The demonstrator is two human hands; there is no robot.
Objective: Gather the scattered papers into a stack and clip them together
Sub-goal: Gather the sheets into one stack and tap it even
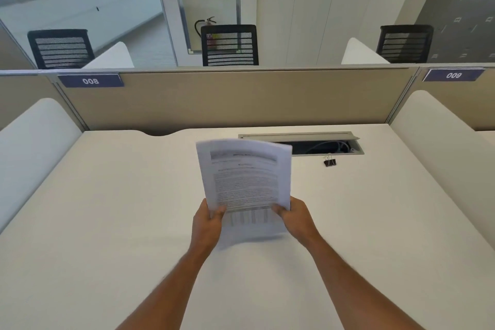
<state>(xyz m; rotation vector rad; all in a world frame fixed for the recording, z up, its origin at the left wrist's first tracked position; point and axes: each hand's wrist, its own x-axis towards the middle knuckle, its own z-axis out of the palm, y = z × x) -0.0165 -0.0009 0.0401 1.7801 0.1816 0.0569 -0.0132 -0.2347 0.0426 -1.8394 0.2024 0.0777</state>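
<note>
Head view is showing both hands gripping a stack of white printed papers [245, 182] above the middle of the white tabletop [107, 222]. Left hand [207, 225] is pinching the stack's bottom edge at seven o'clock, thumb on the front; right hand [297, 218] is pinching it at five o'clock. A small black binder clip [330, 162] is lying at two o'clock from the stack, just below the open grey cable tray [300, 136].

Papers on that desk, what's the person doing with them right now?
A person holds a stack of papers upright over the white desk, the left hand and the right hand gripping its lower edges, as if squaring it up. A black binder clip sits untouched on the desk to the right, near the open cable tray. Nothing is clipped yet.
</note>
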